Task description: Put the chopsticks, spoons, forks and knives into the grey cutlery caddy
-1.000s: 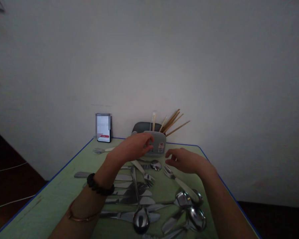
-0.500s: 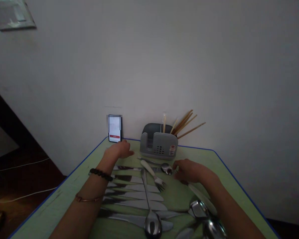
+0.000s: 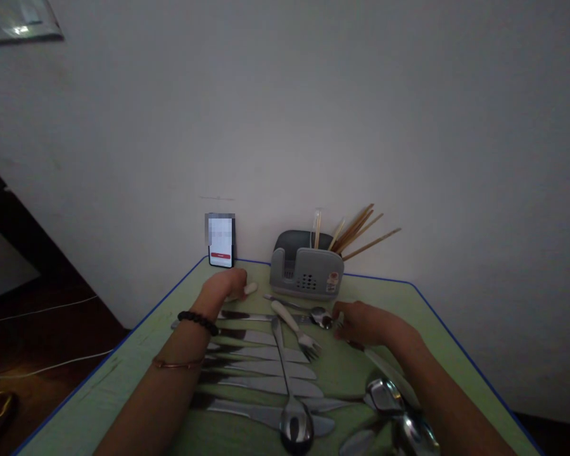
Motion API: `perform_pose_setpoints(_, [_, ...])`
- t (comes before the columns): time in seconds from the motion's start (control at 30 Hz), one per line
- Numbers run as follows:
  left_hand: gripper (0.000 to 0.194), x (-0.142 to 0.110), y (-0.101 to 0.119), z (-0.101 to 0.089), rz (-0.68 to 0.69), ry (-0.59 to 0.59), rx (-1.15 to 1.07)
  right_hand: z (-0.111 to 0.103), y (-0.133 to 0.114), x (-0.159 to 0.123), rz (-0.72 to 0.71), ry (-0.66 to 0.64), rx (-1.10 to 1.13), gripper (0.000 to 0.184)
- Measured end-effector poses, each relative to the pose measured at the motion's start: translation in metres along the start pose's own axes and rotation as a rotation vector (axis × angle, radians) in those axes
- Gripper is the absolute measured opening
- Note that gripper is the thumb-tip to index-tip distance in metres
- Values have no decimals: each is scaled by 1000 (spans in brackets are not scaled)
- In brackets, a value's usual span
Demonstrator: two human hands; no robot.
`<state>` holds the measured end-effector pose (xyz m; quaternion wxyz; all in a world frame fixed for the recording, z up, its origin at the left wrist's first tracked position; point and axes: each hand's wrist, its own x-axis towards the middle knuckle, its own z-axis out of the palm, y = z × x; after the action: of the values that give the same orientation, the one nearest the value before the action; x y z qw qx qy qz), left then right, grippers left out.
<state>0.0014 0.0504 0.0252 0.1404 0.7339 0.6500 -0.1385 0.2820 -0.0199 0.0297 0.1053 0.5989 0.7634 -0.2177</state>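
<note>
My left hand (image 3: 225, 285) is closed around a fork near the back left of the table; only its pale handle end (image 3: 251, 289) shows past the fingers. My right hand (image 3: 363, 322) curls at the right with its fingertips pinched about the tines of a white-handled fork (image 3: 380, 367), whose handle runs under my forearm. Between the hands lie another white-handled fork (image 3: 292, 323) and a small spoon (image 3: 320, 316). A long-handled spoon (image 3: 295, 424) rests across several table knives (image 3: 266, 366). Large shiny spoons (image 3: 384, 392) overlap at the front right.
A grey cutlery holder (image 3: 308, 272) with chopsticks (image 3: 356, 228) stands at the back against the white wall. A phone (image 3: 221, 240) leans on the wall to its left. The green table (image 3: 137, 367) has a blue edge.
My left hand has moved from in front of the holder, left and down, and closed on the fork there. My right hand has come down onto the other fork's tines. The view has shifted left.
</note>
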Motion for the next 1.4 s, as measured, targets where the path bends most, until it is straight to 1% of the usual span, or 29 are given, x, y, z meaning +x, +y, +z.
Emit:
perform_pose_setpoints(0.07, [21,-12,1,-11,32,-17,-11,-1,0,-1,0,-21,8,38])
perform_pose_setpoints(0.17, [23,-38,9,-30,131,28,-74,-9,-1,-10,-42,-2,44,34])
perform_pose_setpoints(0.27, [23,-67,28,-44,409,53,-215,-24,-9,-28,-217,109,146,28])
perform_pose_setpoints(0.33, [25,-81,43,-48,607,85,-280,-34,-16,-42,-323,192,259,27])
perform_pose_setpoints(0.37, [27,-85,50,-49,669,123,-301,-38,-19,-48,-356,235,313,27])
perform_pose_setpoints(0.4, [27,-88,56,-48,697,162,-299,-41,-21,-52,-376,271,357,26])
perform_pose_setpoints(0.5, [26,-88,70,-43,727,249,-245,-43,-26,-58,-409,351,457,26])
perform_pose_setpoints(0.67, [35,-83,80,-37,784,306,-198,-38,-27,-50,-406,473,560,22])
perform_pose_setpoints(0.77, [35,-83,85,-36,805,298,-229,-40,-25,-47,-406,520,635,21])
perform_pose_setpoints(0.93, [26,-84,90,-36,832,195,-432,-50,-13,-54,-454,571,840,21])
perform_pose_setpoints(1.0, [24,-83,90,-36,851,186,-473,-53,-10,-57,-449,588,887,21])
perform_pose_setpoints(1.07, [24,-82,91,-36,857,246,-463,-53,-10,-58,-449,575,889,21])
perform_pose_setpoints(1.13, [26,-80,91,-35,864,325,-427,-52,-12,-57,-435,555,837,21])
perform_pose_setpoints(1.2, [28,-79,91,-34,864,353,-416,-51,-14,-55,-409,554,762,25])
perform_pose_setpoints(1.3, [26,-78,89,-35,826,289,-447,-53,-12,-55,-368,629,716,30])
perform_pose_setpoints(1.4, [25,-77,85,-37,778,237,-474,-57,-5,-59,-341,729,744,30])
